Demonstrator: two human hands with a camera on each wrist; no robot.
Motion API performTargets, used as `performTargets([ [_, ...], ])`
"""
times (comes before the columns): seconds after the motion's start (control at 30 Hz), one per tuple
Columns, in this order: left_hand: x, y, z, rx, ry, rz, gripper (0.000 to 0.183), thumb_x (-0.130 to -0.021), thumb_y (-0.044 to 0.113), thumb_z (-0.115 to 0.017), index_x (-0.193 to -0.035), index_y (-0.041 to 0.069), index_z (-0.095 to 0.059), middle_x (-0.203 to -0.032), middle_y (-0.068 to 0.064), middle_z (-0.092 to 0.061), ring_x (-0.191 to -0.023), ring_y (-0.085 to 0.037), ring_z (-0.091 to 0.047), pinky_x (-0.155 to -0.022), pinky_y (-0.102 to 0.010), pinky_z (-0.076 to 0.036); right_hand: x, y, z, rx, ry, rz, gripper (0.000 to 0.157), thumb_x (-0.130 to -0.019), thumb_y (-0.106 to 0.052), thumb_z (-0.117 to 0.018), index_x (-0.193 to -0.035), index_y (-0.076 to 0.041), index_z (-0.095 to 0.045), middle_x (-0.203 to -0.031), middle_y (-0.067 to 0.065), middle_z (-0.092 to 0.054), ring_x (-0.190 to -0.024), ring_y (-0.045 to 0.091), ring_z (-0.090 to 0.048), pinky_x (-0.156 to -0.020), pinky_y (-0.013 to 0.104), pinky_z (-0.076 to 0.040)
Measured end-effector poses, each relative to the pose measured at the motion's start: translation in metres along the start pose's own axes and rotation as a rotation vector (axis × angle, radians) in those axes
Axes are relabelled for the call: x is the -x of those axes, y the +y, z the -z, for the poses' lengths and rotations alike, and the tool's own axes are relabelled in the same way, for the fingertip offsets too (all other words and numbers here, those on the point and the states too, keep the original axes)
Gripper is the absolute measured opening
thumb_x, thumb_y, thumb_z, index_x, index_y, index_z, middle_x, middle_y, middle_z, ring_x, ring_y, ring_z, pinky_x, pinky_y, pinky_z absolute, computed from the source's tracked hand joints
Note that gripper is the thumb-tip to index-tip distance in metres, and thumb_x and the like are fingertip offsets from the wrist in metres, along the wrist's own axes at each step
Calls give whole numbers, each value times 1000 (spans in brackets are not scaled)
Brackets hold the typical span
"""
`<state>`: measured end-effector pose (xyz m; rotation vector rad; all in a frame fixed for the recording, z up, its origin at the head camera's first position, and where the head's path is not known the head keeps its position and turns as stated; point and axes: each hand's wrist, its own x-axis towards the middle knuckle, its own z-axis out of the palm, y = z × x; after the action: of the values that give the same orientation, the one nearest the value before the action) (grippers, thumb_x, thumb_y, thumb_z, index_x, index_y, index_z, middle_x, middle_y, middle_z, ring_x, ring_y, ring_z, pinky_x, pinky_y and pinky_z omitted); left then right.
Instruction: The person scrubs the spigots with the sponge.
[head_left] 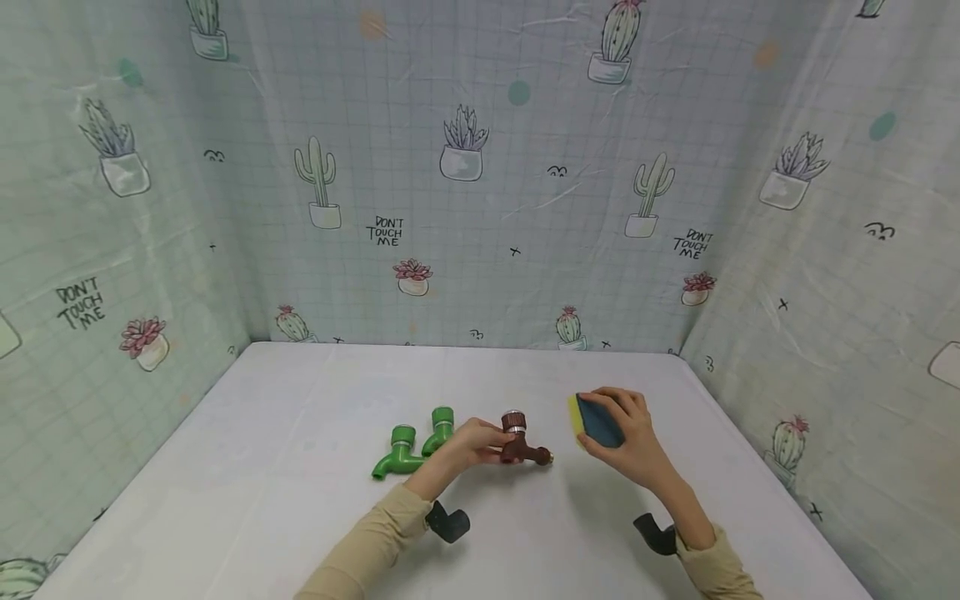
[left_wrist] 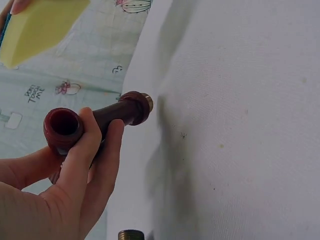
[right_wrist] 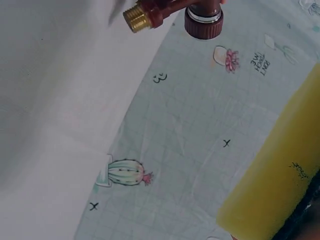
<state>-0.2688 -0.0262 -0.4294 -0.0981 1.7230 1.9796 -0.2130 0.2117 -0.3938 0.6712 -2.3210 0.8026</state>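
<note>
My left hand [head_left: 476, 442] grips a dark red-brown tap [head_left: 513, 450] with a ribbed knob on top and a brass threaded end. In the left wrist view, thumb and fingers [left_wrist: 107, 170] curl round the tap [left_wrist: 117, 114], its round spout opening facing that camera. To the right, my right hand [head_left: 633, 433] holds a sponge [head_left: 600, 421] by its edges, yellow on one side and dark blue-green on the other. The sponge's yellow face [right_wrist: 280, 165] is turned toward the tap, and the two are apart. Most of the right hand is hidden in its wrist view.
Two green taps, one in front [head_left: 399, 454] and one behind [head_left: 442, 429], lie just left of my left hand on the white table [head_left: 262, 450]. Cloth walls [head_left: 480, 217] printed with cacti rise at the back and both sides. Black wrist-worn pieces [head_left: 448, 523] sit near both sleeves.
</note>
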Motion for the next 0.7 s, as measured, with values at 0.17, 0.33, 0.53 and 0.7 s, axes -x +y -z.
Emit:
performTargets([
  [0.17, -47, -24, 3, 145, -13, 38, 33, -80, -10, -56, -110, -22, -47, -109, -33, -52, -101, -41, -56, -79, -44, -53, 2, 2, -2, 1, -7, 2, 56, -66, -15, -77, -117, -20, -55, -117, 6, -49, -104, 19, -31, -72, 38, -33],
  [0.33, -151, -86, 33, 305, -72, 70, 37, -77, -4, -64, -105, -21, -47, -105, -34, -53, -94, -46, -57, -73, -47, -54, 3, 4, -3, -2, -18, -1, 55, -66, -15, -77, -117, -20, -55, -117, 7, -49, -104, 20, -32, -73, 37, -30],
  [0.53, -159, -93, 38, 293, -54, 66, 28, -80, 1, -63, -101, -15, -53, -100, -29, -57, -90, -42, -59, -70, -48, -54, 3, 5, -8, 44, -36, 9, 55, -66, -22, -77, -117, -21, -56, -115, 6, -51, -103, 21, -35, -73, 36, -30],
  [0.7, -157, -90, 39, 207, -43, 69, 34, -84, 13, -61, -103, -14, -53, -98, -28, -58, -85, -42, -61, -71, -48, -54, 4, 8, -10, 122, -41, 43, 58, -64, -27, -78, -117, -22, -55, -114, 6, -51, -102, 22, -36, -72, 39, -33],
])
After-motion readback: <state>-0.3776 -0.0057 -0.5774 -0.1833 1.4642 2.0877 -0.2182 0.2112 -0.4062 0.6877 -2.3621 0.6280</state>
